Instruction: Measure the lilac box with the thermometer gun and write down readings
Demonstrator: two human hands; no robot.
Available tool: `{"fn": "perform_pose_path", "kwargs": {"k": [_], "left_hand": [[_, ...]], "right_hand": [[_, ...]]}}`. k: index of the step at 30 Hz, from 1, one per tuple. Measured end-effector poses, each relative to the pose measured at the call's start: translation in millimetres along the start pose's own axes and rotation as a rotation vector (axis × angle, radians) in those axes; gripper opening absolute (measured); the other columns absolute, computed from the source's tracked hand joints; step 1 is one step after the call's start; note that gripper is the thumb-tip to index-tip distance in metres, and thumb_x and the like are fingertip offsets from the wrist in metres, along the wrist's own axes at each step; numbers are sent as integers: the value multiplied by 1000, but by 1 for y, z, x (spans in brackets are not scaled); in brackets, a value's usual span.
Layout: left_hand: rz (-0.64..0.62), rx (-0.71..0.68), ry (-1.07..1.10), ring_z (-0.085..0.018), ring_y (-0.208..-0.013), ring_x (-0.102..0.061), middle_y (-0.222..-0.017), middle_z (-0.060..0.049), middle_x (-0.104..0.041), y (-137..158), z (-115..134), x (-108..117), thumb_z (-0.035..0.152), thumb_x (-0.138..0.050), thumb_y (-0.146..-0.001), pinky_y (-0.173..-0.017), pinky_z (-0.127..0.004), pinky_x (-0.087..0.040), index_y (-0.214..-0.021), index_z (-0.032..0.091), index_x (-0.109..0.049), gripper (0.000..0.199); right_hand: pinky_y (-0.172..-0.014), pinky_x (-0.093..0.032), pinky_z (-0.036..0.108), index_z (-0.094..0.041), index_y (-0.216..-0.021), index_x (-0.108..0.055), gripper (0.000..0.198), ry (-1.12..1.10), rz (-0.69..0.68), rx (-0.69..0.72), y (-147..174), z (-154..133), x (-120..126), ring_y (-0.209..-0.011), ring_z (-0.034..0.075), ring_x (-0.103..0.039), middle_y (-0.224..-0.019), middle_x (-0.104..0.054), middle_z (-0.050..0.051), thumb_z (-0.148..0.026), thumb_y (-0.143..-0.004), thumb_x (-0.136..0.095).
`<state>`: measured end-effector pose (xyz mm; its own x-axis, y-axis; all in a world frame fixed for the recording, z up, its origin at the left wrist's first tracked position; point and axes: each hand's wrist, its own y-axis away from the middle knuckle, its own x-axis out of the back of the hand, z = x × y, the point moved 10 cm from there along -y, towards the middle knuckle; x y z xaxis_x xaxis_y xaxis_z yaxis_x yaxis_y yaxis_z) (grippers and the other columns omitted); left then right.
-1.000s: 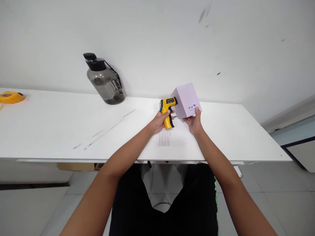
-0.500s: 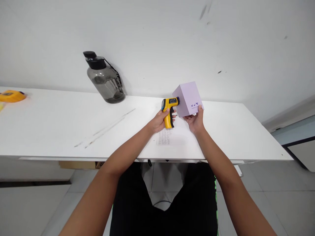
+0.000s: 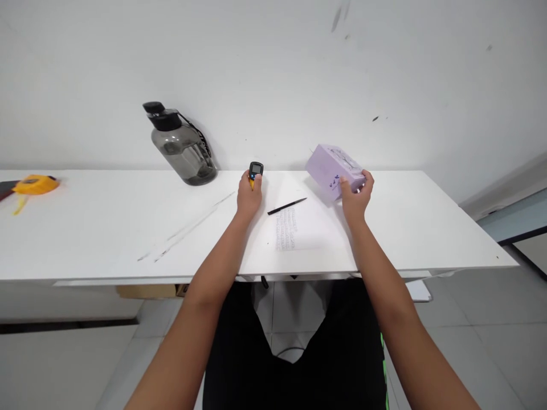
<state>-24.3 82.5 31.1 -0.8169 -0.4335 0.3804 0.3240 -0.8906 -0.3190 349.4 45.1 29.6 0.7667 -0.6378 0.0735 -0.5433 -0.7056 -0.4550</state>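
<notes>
My left hand (image 3: 249,198) is closed round a yellow and black infrared thermometer (image 3: 256,169), its small screen facing me and most of its body hidden by the hand. To the right, my right hand (image 3: 357,196) grips a lilac box (image 3: 323,173) by its near right corner, thumb on one face and fingers round the end. The box is tilted, with dark printed marks on its sides. Between the hands a black pen (image 3: 287,206) lies on a sheet of paper (image 3: 314,236) bearing rows of handwriting.
A grey see-through water bottle (image 3: 184,154) with a black lid stands against the wall at the back left. At the far left of the white table (image 3: 102,228) lies a yellow tape measure (image 3: 36,184). The table's front edge runs just above my legs.
My left hand has drawn the thermometer left, away from the box, and turned it so its screen faces me. My right hand has tipped the box over to the right. The pen is now uncovered.
</notes>
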Motion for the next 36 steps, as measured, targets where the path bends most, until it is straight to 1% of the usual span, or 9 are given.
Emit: {"fn": "perform_pose_path", "kwargs": {"k": [6, 12, 15, 17, 20, 23, 26, 31, 36], "left_hand": [[-73, -19, -542, -33, -124, -53, -139, -17, -52, 3, 1, 1, 49, -46, -94, -98, -44, -46, -148, 21, -39, 62], [-179, -62, -813, -34, -117, -54, -137, -17, -51, 10, -1, -18, 49, -48, -92, -95, -47, -45, -149, 21, -38, 64], [-234, -76, -879, -35, -117, -54, -137, -17, -52, 13, -3, -23, 48, -47, -92, -94, -47, -45, -148, 21, -39, 63], [-283, -75, -908, -35, -117, -53, -137, -17, -53, 16, -4, -27, 49, -46, -93, -94, -47, -44, -147, 21, -40, 62], [-313, -79, -933, -35, -117, -53, -138, -17, -53, 19, -3, -30, 48, -45, -94, -94, -47, -44, -148, 20, -40, 61], [-286, -93, -945, -36, -120, -51, -139, -18, -53, 21, 0, -31, 45, -45, -94, -98, -48, -41, -148, 17, -39, 61], [-239, -114, -934, -38, -128, -46, -143, -19, -51, 22, 2, -31, 45, -46, -94, -103, -52, -37, -147, 15, -42, 62], [-170, -172, -915, -39, -144, -27, -156, -18, -37, 23, 4, -29, 47, -44, -93, -112, -57, -26, -144, 15, -47, 60], [-84, -244, -865, -35, -143, -32, -151, -17, -45, 28, 13, -26, 43, -38, -95, -116, -59, -18, -139, 17, -53, 53]], "right_hand": [[-110, -40, 50, -21, -135, -41, 77, 309, -3, 84, -8, 6, 2, -132, 30, -43, -137, -37, 16, -57, -73, -68], [-110, -30, 66, -20, -136, -38, 82, 549, -19, 102, -6, 18, -10, -142, 41, -23, -148, -20, 23, -56, -71, -72], [-110, -16, 75, -20, -138, -40, 66, 684, -61, 280, 8, -4, -27, -149, 45, -1, -158, -8, 21, -44, -81, -64], [-113, -14, 72, -22, -139, -43, 54, 706, -224, 463, 29, -24, -55, -151, 42, 4, -163, -6, 16, -32, -87, -55], [-116, -18, 64, -26, -139, -47, 47, 669, -594, 692, 79, -42, -104, -153, 35, 1, -166, -12, 10, -26, -93, -46], [-116, -19, 63, -22, -146, -44, 54, 686, -796, 727, 111, -41, -131, -154, 36, 2, -167, -9, 13, -32, -93, -50], [-115, -18, 65, -17, -143, -49, 51, 723, -844, 659, 116, -33, -139, -153, 39, -4, -165, -15, 19, -35, -95, -49], [-115, -28, 57, -15, -109, -69, 27, 648, -835, 589, 111, -32, -137, -146, 34, -32, -147, -50, 19, -26, -94, -50], [-115, -26, 56, -19, -107, -69, 26, 650, -833, 544, 111, -36, -135, -141, 31, -39, -139, -59, 13, -24, -96, -47]]}}
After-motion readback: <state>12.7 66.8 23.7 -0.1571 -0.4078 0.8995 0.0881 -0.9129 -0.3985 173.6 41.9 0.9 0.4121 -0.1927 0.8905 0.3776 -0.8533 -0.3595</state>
